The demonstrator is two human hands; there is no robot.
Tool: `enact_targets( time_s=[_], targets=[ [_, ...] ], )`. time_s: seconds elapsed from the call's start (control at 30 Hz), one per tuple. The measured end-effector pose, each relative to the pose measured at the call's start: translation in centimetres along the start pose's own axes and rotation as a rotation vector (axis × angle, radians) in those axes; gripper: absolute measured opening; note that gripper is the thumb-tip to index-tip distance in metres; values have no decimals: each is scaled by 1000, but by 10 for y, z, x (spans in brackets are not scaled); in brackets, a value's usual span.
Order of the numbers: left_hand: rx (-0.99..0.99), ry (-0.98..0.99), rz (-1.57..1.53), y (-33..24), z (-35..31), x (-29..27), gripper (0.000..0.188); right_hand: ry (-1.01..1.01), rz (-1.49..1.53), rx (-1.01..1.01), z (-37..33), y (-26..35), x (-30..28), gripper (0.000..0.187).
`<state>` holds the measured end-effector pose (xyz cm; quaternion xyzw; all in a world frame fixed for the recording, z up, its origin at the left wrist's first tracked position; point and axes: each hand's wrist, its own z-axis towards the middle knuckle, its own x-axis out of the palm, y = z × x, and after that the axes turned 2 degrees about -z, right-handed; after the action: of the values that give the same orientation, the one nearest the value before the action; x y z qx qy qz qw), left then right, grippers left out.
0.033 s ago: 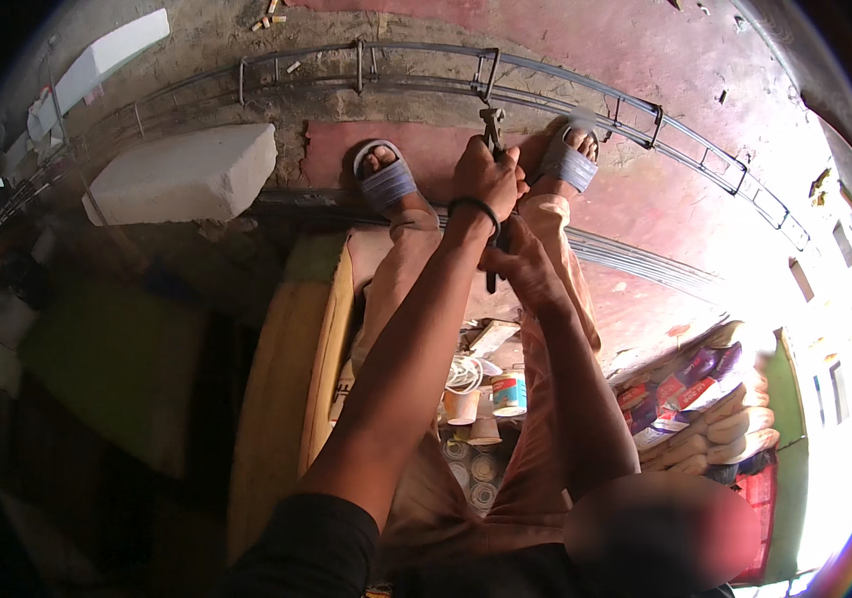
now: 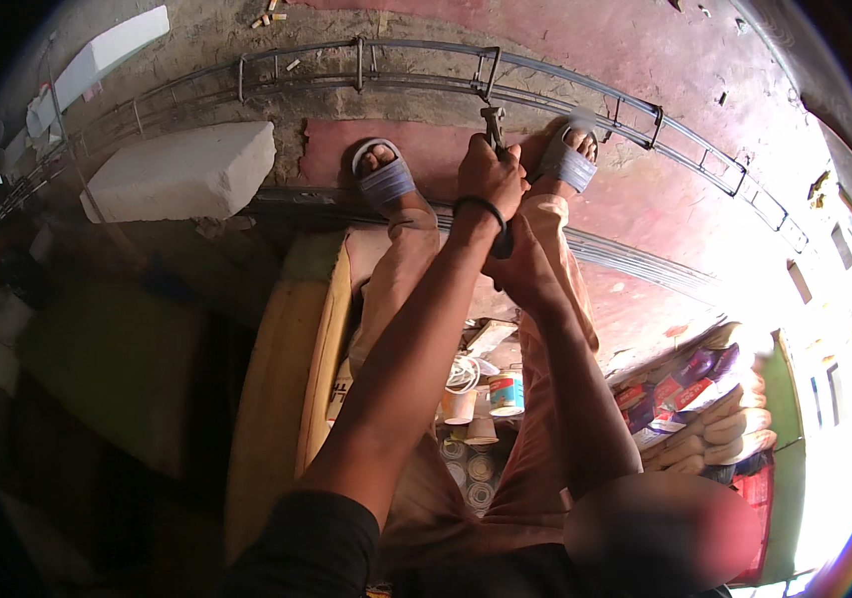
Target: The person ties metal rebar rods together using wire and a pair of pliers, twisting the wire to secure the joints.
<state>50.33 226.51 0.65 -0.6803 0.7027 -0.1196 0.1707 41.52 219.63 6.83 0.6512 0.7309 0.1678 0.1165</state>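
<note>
A pair of pincers (image 2: 494, 122) with a metal head and dark handles points away from me, its head at the near rods of a steel rebar cage (image 2: 359, 68). My left hand (image 2: 492, 181), a dark band at its wrist, is closed around the upper part of the tool. Nearer to me, my right hand (image 2: 527, 271) is closed on the lower handle part. What the jaws grip is too small to make out. The cage curves across the far side, just past my sandalled feet (image 2: 386, 179).
A pale block (image 2: 186, 171) lies left of my feet. Loose steel rods (image 2: 635, 261) lie on the floor at right. Between my legs are several cups (image 2: 506, 394) and a white coil (image 2: 462, 373). A yellowish wooden edge (image 2: 281, 369) runs along my left; stacked bags (image 2: 695, 394) are at right.
My hands have shifted very slightly. The dark handle end that showed below my right hand is now hidden, and more dark handle shows between the hands.
</note>
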Motion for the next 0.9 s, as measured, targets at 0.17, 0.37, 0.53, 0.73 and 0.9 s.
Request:
enact_targets(
  time_s=[0.17, 0.37, 0.53, 0.73, 0.9],
  targets=[
    [21, -18, -40, 12, -3, 8, 29, -129, -614, 32, 11, -19, -13, 40],
    [174, 89, 51, 18, 8, 0, 33, -364, -566, -311, 21, -45, -4, 47],
    [41, 94, -146, 12, 6, -1, 23, -391, -616, -196, 22, -31, -6, 35],
    [-144, 452, -624, 4, 12, -21, 29, 154, 123, 19, 21, -25, -28, 26],
    [3, 382, -743, 16, 16, 4, 18, 184, 73, 10, 13, -24, -55, 42]
  ],
)
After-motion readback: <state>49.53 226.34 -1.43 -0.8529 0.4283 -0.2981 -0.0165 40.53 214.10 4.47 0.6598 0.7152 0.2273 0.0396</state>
